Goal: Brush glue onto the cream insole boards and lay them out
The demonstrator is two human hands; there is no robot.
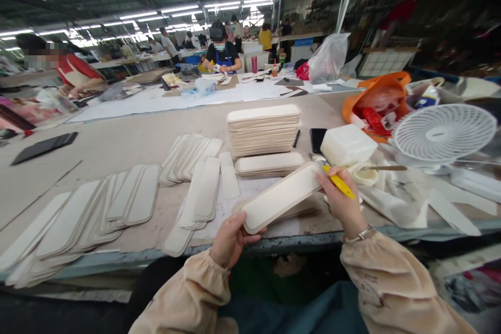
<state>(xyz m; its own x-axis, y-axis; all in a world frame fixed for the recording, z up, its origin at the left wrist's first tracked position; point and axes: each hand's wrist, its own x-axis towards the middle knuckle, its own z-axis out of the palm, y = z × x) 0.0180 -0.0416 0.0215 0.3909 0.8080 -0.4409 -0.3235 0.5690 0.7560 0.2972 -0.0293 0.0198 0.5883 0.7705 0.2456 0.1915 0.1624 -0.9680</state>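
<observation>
A long off-white panel (282, 195) with rounded corners and a beige border slants between my two hands above the table's front edge. At its lower left end, my left hand (231, 235) is closed with the thumb on top. My right hand (341, 195) pinches the upper right end and also holds a yellow-handled brush (341, 183), its head partly hidden. Beneath the panel lie more pieces, mostly covered. Behind it are a low stack of panels (270, 163) and a tall stack (264, 128).
Fanned panels (133, 198) and a smaller group (203, 188) lie to the left. On the right are a black phone (318, 141), a white plastic container (348, 144), a white fan (444, 133) and an orange bag (352, 104). Co-workers sit across the table.
</observation>
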